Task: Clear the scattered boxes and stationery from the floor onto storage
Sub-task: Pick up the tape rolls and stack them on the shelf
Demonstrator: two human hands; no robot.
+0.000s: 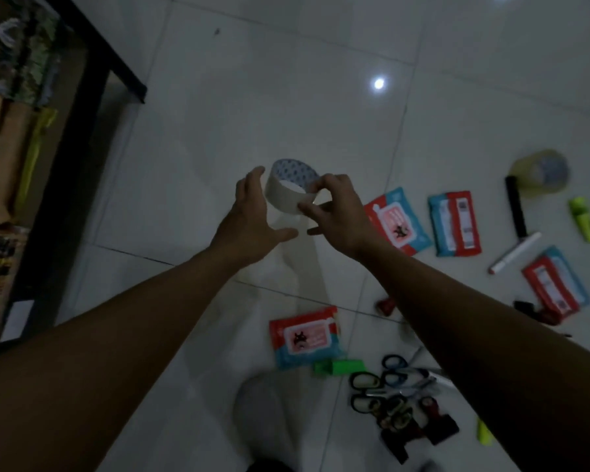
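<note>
Both bare arms reach forward over a pale tiled floor [239, 97] in dim light. A roll of tape [288, 187], whitish with a patterned inner core, is held in the air between the two hands, above the floor. The right hand [334, 216] pinches the roll's near rim between thumb and forefinger, the remaining fingers loosely curled. The left hand [256, 216] is spread wide, its fingers curving around the roll's left side; whether they actually press against the roll cannot be told. To the right on the floor lie red-and-blue packets: one [397, 221] just beside the right wrist, a second [454, 223] next to it, a third [554, 281] farther right, and a fourth [305, 337] nearer the person, between the forearms. A larger clear tape roll [540, 172] sits at far right, with a black bar [515, 206], a white marker [515, 253] and a green highlighter [583, 219] near it. A green block [338, 367] touches the fourth packet's lower edge. A heap of scissors [394, 386] and dark clips lies at lower right, partly hidden by the right forearm. At far left stands a dark-framed shelf [92, 80] holding blurred, colourful items
</note>
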